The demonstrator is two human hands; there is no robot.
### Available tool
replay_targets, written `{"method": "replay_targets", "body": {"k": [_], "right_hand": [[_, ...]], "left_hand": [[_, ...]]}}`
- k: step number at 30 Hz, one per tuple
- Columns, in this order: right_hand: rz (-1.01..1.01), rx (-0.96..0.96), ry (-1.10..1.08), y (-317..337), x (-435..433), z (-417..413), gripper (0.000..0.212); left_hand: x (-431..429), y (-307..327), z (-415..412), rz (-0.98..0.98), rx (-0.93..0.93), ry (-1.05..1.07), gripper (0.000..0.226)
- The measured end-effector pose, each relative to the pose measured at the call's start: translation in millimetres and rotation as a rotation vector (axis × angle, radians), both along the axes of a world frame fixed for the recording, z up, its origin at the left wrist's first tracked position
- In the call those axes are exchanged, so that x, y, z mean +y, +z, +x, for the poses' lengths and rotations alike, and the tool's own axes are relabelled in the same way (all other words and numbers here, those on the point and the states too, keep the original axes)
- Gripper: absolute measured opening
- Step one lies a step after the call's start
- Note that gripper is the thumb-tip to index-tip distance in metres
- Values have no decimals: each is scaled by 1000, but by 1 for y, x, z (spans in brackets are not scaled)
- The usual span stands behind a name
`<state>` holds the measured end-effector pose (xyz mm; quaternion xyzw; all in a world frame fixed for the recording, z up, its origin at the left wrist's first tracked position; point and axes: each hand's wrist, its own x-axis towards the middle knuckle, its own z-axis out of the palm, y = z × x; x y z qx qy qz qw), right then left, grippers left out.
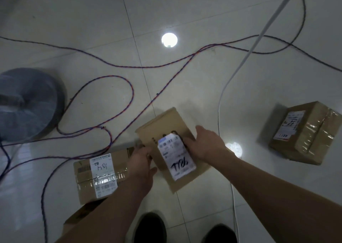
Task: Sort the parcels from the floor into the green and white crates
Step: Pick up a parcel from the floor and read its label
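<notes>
A pale, glossy tiled floor (92,20) fills the head view, with 2 bright round light reflections (169,40) on it, one in the upper centre and one just right of centre. A red-and-blue twisted cable (129,66) loops across the upper and left parts of the frame, and a thin white cable (222,98) runs from the upper right down towards the lower centre. At the left edge stands a grey fan (27,103), blurred. The middle parcel (162,126), a brown cardboard box lying askew in the centre of the frame, bears a white shipping label (177,157) with black handwriting. The left hand (142,161) is at the box's left edge, its grip clamped there with the fingers curled round the edge. The right hand (205,144) takes the right side, its grip closed on the box with the thumb on top beside the label and the fingers over the far edge. Whether the box is touching the floor cannot be told through the blur. The left parcel (83,168), taped and labelled, lies on the floor just beside the left hand. Below it, partly under the left forearm, is another brown box (79,216). The right parcel (307,135), also taped and labelled, sits well apart at the right edge. 2 dark shoes (150,228) show at the bottom.
</notes>
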<state>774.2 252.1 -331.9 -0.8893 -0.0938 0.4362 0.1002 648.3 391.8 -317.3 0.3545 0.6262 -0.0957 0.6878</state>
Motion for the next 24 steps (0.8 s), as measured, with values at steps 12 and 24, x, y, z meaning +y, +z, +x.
{"method": "replay_targets", "body": {"k": [12,24], "right_hand": [[390,345,-586,3,0,-45,62],[553,87,-642,186,41,6,50]], "left_hand": [[-21,9,-27,26,38,-229,43],[24,187,35,207,-107,-257,43]]}}
